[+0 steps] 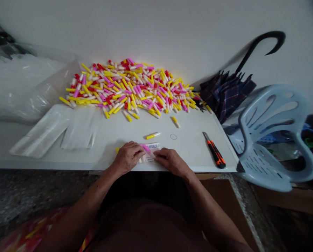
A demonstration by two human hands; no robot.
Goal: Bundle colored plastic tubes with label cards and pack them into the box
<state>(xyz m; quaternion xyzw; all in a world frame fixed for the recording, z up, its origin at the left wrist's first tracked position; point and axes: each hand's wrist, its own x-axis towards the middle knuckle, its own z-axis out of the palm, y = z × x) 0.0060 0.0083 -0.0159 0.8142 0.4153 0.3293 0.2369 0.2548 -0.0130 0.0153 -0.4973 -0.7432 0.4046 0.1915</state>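
Observation:
My left hand [129,156] is closed near the front edge of the table, its fingers around small tubes; a yellow end and pale ends peek out beside it. My right hand [171,160] pinches the pale end of a small pink-and-white tube [146,148], which lies slanted between both hands. Under the tube sits a white card with blue print [155,145], partly covered by the fingers. Just beyond the hands lies a single yellow-and-white tube [152,135]. What exactly the left fingertips grip is partly hidden.
A large heap of small tubes [135,87] with yellow, pink and red parts lies against the wall. Clear plastic bags [79,129] are at left. An orange-and-black utility knife [214,150], a rubber band [173,137], an umbrella [224,91] and a light-blue chair [272,140] are at right.

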